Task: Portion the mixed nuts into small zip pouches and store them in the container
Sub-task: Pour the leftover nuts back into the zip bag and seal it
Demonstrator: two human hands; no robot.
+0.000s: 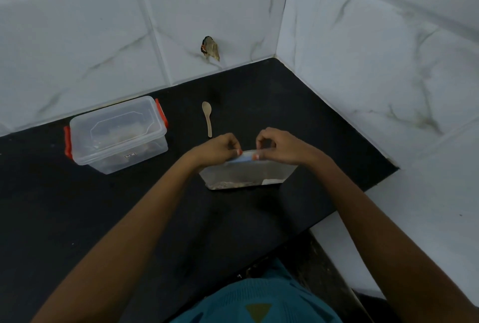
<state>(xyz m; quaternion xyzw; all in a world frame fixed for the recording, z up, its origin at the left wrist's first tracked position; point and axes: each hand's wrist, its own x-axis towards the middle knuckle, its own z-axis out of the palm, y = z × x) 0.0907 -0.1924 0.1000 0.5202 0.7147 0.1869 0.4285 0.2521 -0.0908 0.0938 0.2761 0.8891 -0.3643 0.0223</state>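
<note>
Now: Both Hands on the Pouch Seal

Your left hand point(220, 150) and right hand point(278, 148) meet at the top edge of the pouch point(246, 172). Each hand pinches the blue-white zip strip point(245, 157) between thumb and forefinger, with the remaining fingers curled above it. The two thumb tips sit close together near the middle of the strip.

The pouch is clear and stands upright on the black surface point(77, 206), directly under your hands. A thin layer of nuts point(228, 185) lies along its bottom. A white label point(272, 181) shows near its lower right corner.

The container point(118, 146) sits to the left of the pouch, well apart from it and near the tiled wall point(77, 37). Its clear lid point(116, 120) is on, with red latches point(68, 141) at both ends. Its contents show through the side but are too dim to identify.

A pale spoon point(207, 118) lies flat on the surface beyond your left hand, its bowl toward the wall.
</note>
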